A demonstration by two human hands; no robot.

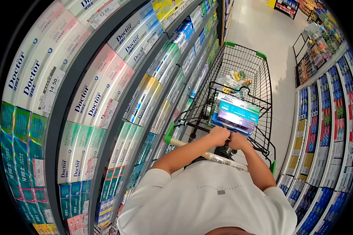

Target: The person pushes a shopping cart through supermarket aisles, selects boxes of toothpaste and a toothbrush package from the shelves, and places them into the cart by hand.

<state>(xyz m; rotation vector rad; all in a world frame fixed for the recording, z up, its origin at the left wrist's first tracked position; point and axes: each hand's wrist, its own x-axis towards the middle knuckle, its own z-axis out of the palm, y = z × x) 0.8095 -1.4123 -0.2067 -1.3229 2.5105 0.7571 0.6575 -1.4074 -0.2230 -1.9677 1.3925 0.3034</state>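
Observation:
Both of my hands are close together above the handle of a black wire shopping cart (pixel 264 94) with green corners. My left hand (pixel 219 136) and my right hand (pixel 237 141) have curled fingers and touch the near edge of a stack of toothpaste boxes (pixel 238 113). The top boxes are white and teal, with a purple one nearer me. What my fingertips hold is hidden. Below my hands runs the pale cart handle (pixel 231 161). Small packaged items (pixel 239 78) lie farther forward in the cart.
Tall shelves of toothpaste boxes (pixel 92 92) with price tags stand close on the left. Another shelf of boxed goods (pixel 321 129) curves along the right. A rack of small packets (pixel 313 51) is at the upper right. Pale floor tiles (pixel 251 23) stretch ahead.

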